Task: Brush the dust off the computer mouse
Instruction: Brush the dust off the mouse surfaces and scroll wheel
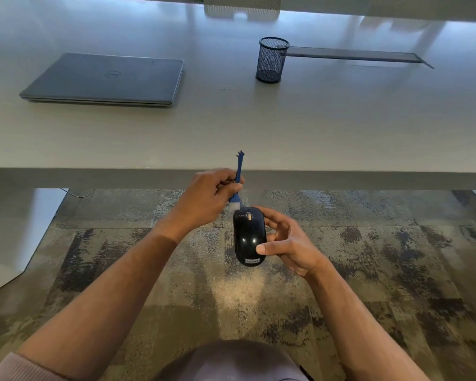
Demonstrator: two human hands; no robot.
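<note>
A black computer mouse (248,237) with a white label at its near end is held in the air in front of the table edge. My right hand (286,242) grips it from the right side, thumb on its top. My left hand (208,198) is closed around a small blue brush (238,182) with a thin handle pointing up. Its pale bristles touch the far left end of the mouse, near the scroll wheel.
A closed grey laptop (107,79) lies on the pale table (259,127) at the far left. A dark mesh pen cup (272,60) stands at the far centre, beside a long cable slot (355,55). Patterned carpet (396,270) lies below my hands.
</note>
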